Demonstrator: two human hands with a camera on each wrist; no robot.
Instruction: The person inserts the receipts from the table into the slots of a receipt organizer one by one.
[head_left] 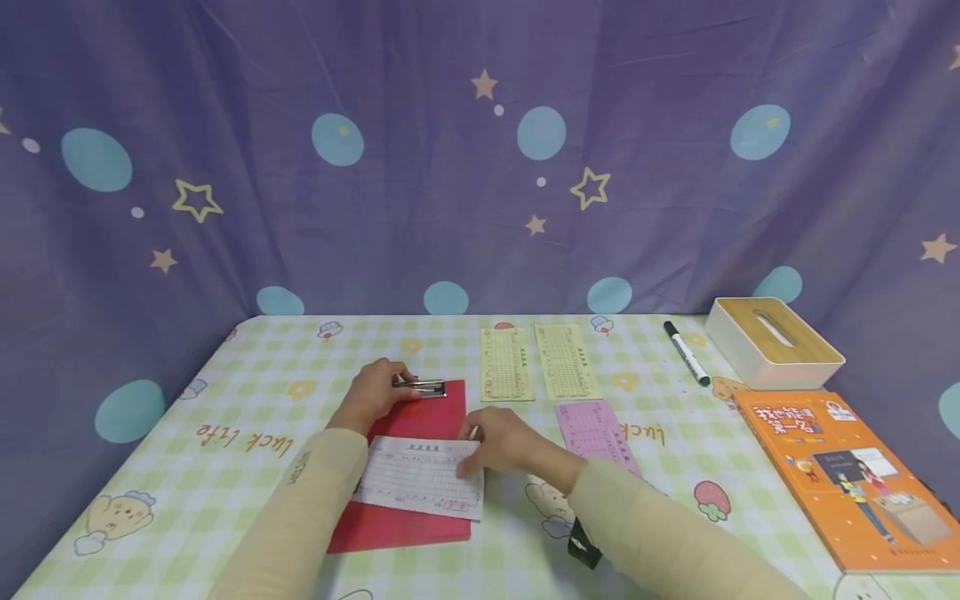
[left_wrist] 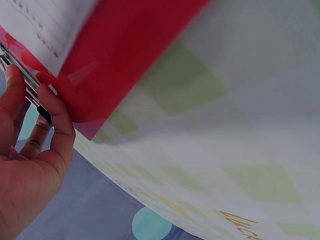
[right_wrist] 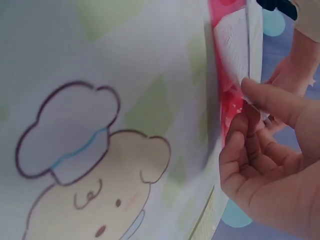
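A red clip folder [head_left: 405, 528] lies on the table with a metal clip [head_left: 431, 387] at its far edge. My left hand [head_left: 373, 392] holds that clip between thumb and fingers, as the left wrist view also shows at the clip's lever [left_wrist: 31, 85]. Over the middle of the folder is a white printed slip [head_left: 416, 479], slightly tilted. Its right edge is pinched between the thumb and fingers of my right hand [head_left: 501, 439]. In the right wrist view the slip [right_wrist: 234, 42] rises at an angle off the red surface.
Beyond the folder lie two yellow slips [head_left: 507, 364] [head_left: 567, 361], and to the right a pink slip [head_left: 597, 433]. A marker [head_left: 686, 353], a tissue box [head_left: 776, 342] and an orange book [head_left: 847, 483] are farther right. A black object [head_left: 582, 546] is partly hidden by my right sleeve.
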